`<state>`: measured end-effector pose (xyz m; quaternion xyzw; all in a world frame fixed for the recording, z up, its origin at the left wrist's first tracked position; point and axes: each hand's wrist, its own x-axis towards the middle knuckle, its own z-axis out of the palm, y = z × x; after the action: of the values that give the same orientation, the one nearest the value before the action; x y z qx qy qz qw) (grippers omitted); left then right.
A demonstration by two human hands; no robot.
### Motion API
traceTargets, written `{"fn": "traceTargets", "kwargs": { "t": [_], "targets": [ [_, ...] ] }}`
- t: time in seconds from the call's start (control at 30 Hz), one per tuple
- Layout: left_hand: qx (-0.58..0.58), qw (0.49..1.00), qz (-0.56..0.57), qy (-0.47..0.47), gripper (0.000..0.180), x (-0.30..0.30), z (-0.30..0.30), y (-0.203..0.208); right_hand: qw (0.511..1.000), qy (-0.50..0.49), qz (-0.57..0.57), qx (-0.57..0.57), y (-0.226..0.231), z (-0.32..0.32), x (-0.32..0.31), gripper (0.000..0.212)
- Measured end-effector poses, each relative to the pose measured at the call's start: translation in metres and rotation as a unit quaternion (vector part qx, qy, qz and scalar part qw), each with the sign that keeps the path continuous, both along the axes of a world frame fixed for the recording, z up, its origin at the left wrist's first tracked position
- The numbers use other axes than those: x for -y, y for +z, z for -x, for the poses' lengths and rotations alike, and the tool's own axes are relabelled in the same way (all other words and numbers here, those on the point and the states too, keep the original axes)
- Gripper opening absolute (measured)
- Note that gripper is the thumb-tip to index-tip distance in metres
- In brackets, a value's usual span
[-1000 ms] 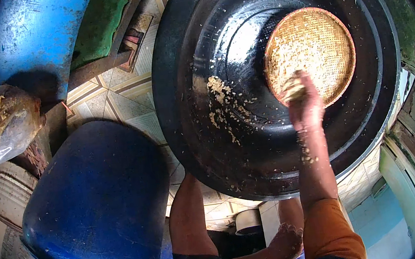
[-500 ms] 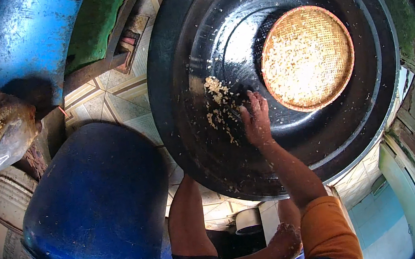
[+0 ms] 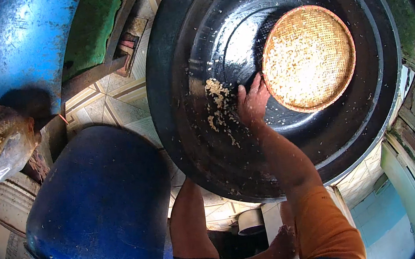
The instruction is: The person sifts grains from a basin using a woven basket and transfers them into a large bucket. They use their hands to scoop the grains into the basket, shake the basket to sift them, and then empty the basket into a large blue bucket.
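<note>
My right hand reaches into a large black round basin, with its fingers spread apart. Its fingertips are at the lower left rim of a round woven bamboo tray; whether they press on it is hard to tell. Pale shredded flakes cover much of the tray. Left of this hand, a small scatter of the same loose flakes lies on the basin's wall. My left hand, dusted with bits, is low in front of me beside my right sleeve, its fingers mostly hidden.
A dark blue plastic barrel stands at left, near a plastic bag of yellowish-brown material. Behind them is a lighter blue drum. A small pot sits on the tiled floor below the basin.
My right hand has shifted slightly right, from beside the loose flakes to the tray's rim. The left hand has stayed low, slightly more covered by the right sleeve.
</note>
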<state>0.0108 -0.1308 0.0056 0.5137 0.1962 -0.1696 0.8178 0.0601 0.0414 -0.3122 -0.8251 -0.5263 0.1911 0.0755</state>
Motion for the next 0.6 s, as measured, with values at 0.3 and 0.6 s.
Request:
{"fn": "traceTargets", "kwargs": {
  "t": [0.3, 0.6],
  "targets": [
    [-0.006, 0.993, -0.109, 0.044, 0.027, -0.011, 0.004, 0.006, 0.995, -0.021, -0.068, -0.063, -0.010, 0.012, -0.024, 0.071],
    [0.036, 0.985, -0.165, 0.023, 0.024, -0.004, 0.005, 0.006, 0.983, 0.055, -0.097, -0.148, -0.002, 0.004, -0.136, 0.071]
  ]
}}
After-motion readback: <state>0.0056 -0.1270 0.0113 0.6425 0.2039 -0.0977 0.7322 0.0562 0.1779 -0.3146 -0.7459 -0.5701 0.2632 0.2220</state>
